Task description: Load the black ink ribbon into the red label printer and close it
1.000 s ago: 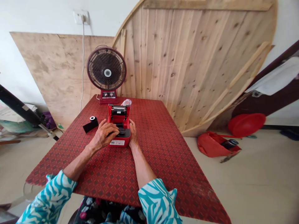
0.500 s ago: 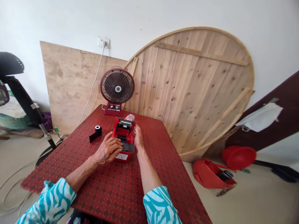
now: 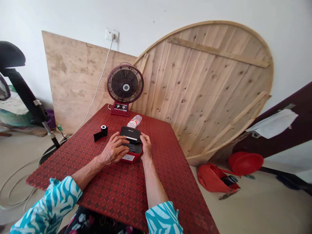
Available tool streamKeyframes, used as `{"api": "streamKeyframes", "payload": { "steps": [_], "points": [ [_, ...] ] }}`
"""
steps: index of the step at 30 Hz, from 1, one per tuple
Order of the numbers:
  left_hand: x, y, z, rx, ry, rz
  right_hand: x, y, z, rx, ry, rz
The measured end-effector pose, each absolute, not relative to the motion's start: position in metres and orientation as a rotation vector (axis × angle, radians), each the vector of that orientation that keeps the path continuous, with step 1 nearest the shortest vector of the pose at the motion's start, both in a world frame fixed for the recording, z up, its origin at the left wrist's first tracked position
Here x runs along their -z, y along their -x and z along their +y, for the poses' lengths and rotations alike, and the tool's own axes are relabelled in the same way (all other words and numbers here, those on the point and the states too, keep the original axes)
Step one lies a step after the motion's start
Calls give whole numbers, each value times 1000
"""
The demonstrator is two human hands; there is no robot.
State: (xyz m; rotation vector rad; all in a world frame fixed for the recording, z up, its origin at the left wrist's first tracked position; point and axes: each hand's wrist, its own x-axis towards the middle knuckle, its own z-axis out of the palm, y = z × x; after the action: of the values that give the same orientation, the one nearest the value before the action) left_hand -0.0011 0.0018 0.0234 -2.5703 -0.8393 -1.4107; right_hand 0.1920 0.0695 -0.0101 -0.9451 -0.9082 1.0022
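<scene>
A small red and black label printer sits on the table, its dark lid now facing up and tilted, with a gap in front. Across its left side lies my left hand, fingers stretched over the edge and the grey front part. My right hand grips the lid at its right side, the thumb on top and the other fingers partly hidden. A white label with print shows on the front. To the left stands a black ribbon roll with a white core and a loose tail. A clear plastic bottle lies behind the printer.
A dark red fan stands at the back of the red patterned table. Its cord climbs to a wall socket. Wooden boards lean on the wall. A black stand is left; a red basin lies on the floor right.
The printer's raised upper part has come down, so its black lid top now shows and the inner rollers are hidden. My right hand has moved onto the lid's edge. The view has shifted slightly.
</scene>
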Motion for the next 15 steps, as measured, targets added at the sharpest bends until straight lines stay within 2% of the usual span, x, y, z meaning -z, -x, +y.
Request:
{"api": "streamKeyframes", "payload": {
  "steps": [4,10,15],
  "points": [
    [-21,4,4,1652,2594,-978,14,-186,60,-1073,930,-830],
    [-19,-2,17,2768,2055,-1877,17,-181,63,-1099,898,-774],
    [-23,-14,29,3288,1752,-2246,21,-180,64,-1098,914,-772]
  ]
}}
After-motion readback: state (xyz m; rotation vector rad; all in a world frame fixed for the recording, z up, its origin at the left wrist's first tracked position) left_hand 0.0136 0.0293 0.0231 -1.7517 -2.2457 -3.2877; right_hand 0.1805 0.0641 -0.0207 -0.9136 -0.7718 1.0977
